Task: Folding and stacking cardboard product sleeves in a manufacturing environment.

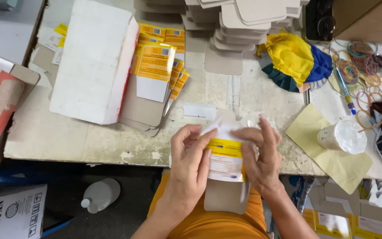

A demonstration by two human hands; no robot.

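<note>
Folding step in hand, by look of it. Left hand (190, 155) and right hand (261, 155) both pinch yellow-and-white carton blank (225, 161), held over near table edge (67, 150), above lap. Fingertips work top flap. Next move likely calls for firm crease along fold. Stack of flat blanks (158, 66) near, beside white box (93, 57).

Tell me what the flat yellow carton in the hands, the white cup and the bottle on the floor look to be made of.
Flat carton: thin printed cardboard, yellow and white outside, dull grey-brown inside; it bends under both hands.
White cup: probably plastic or foam, matte and smeared; hard to tell.
Bottle: likely translucent whitish plastic, with a soft sheen.
</note>
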